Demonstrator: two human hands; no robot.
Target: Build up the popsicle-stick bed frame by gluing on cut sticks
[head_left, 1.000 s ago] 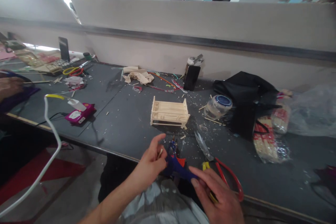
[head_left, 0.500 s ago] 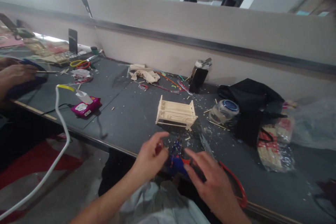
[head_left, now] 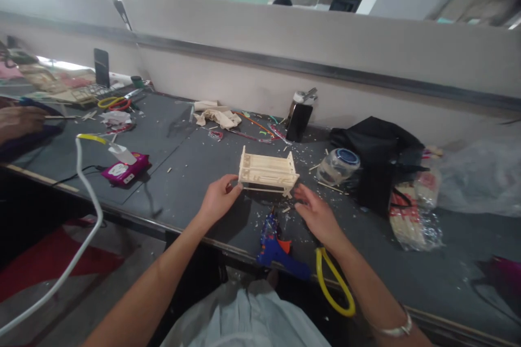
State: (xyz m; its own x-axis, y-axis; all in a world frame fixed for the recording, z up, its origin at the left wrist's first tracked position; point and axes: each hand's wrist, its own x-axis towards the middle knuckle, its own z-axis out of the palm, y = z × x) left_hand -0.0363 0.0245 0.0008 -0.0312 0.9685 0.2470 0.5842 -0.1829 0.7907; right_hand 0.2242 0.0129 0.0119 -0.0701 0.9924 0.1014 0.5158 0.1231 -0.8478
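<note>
A small bed-like model made of pale wooden sticks stands on the dark table in front of me. My left hand is at its left front corner, thumb and fingers apart, fingertips at the corner post. On the other side, my right hand is open, its fingers bent toward the model's right end with a small gap. Between my forearms a blue glue gun with an orange trigger lies at the table edge, nozzle pointing away. A yellow handle loop of a cutting tool sticks out beneath my right forearm.
A clear jar with a blue lid, a black bag and packs of sticks are to the right. A phone leans behind the model. A magenta power strip with a white cable and a co-worker's hand are left.
My right hand has let go of the glue gun, which now lies at the table edge. Both hands have moved forward to either end of the stick model. The view has shifted slightly.
</note>
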